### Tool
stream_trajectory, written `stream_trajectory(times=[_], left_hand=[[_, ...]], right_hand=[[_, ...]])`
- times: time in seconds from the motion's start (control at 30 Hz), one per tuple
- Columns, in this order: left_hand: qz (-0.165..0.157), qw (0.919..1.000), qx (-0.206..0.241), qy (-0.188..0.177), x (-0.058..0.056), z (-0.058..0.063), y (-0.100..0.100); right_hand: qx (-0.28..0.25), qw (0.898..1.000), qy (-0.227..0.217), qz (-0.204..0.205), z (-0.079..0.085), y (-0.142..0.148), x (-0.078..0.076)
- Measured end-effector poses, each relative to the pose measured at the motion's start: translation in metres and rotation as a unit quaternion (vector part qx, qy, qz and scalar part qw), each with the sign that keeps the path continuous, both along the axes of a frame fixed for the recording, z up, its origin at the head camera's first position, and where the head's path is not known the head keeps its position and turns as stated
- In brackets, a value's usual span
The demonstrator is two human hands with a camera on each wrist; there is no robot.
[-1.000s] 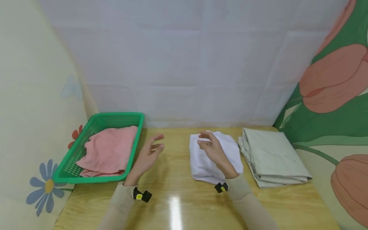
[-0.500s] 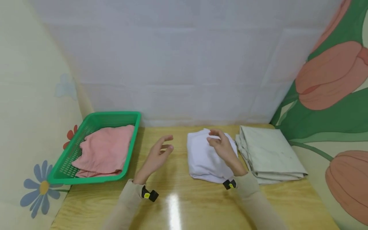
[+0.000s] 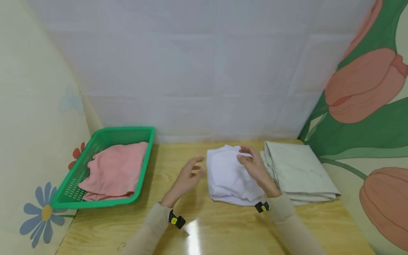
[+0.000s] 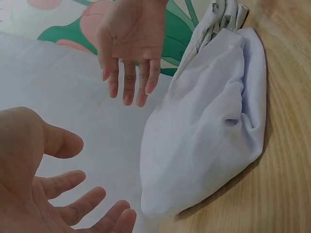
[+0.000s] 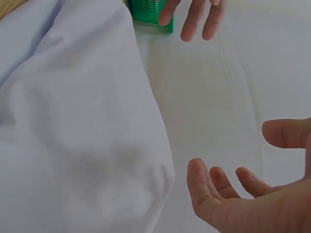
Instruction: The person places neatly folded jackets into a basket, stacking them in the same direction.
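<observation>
A folded white cloth (image 3: pixel 224 177) lies on the wooden table, in the middle of the head view. My left hand (image 3: pixel 185 180) hovers at its left side with fingers loosely bent and nothing in them; in the left wrist view the thumb and fingers (image 4: pixel 77 213) are spread apart. Over the cloth's right part is my right hand (image 3: pixel 257 171), also holding nothing, its fingers (image 5: pixel 199 184) relaxed and apart from the thumb. Neither hand visibly grips the cloth. Part of the cloth is hidden behind the right hand.
At the left stands a green plastic basket (image 3: pixel 145 177) with a folded pink cloth (image 3: pixel 116 168) in it. A folded pale grey-green cloth (image 3: pixel 299 171) lies right of the white one. A white sheet (image 3: pixel 191 71) hangs behind the table (image 3: pixel 229 230).
My left hand has moved right, away from the basket and close to the white cloth. My right hand has shifted right over that cloth. The head view has turned slightly.
</observation>
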State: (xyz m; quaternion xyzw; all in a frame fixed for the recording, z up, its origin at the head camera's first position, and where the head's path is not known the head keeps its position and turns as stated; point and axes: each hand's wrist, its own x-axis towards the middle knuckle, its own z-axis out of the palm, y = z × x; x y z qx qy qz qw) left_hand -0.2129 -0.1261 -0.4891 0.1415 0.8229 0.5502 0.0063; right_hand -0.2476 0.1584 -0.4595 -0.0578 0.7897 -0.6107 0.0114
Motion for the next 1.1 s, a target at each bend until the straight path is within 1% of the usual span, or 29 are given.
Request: stream_trajectory(times=[0.13, 0.23, 0.37, 0.43, 0.63, 0.73, 0.93, 1.0, 1.1], left_hand=[[0.001, 0.9999, -0.012, 0.003, 0.000, -0.006, 0.006], [0.004, 0.9998, -0.018, 0.006, 0.000, -0.011, 0.008], [0.012, 0.9997, -0.017, 0.015, -0.001, -0.019, 0.010], [0.012, 0.9997, -0.008, 0.017, -0.001, -0.023, 0.011], [0.013, 0.9997, 0.020, 0.005, -0.002, -0.032, 0.017], [0.018, 0.9997, 0.019, -0.001, -0.004, -0.035, 0.021], [0.026, 0.9996, 0.008, -0.005, -0.006, -0.037, 0.026], [0.027, 0.9996, 0.007, -0.008, -0.007, -0.038, 0.027], [0.025, 0.9997, 0.005, -0.001, -0.008, -0.040, 0.028]], right_hand=[[0.007, 1.000, 0.001, -0.017, -0.002, 0.008, 0.002], [0.004, 1.000, -0.001, -0.020, -0.002, 0.013, 0.004], [0.006, 1.000, -0.007, -0.023, -0.007, 0.021, 0.005], [0.008, 0.999, -0.009, -0.031, -0.011, 0.026, 0.006], [-0.005, 0.998, -0.012, -0.060, -0.021, 0.036, 0.010], [0.001, 0.998, -0.009, -0.069, -0.024, 0.042, 0.014], [0.007, 0.996, 0.015, -0.091, -0.029, 0.049, 0.018], [0.009, 0.995, 0.016, -0.094, -0.032, 0.051, 0.018], [0.015, 0.995, 0.014, -0.095, -0.037, 0.053, 0.019]])
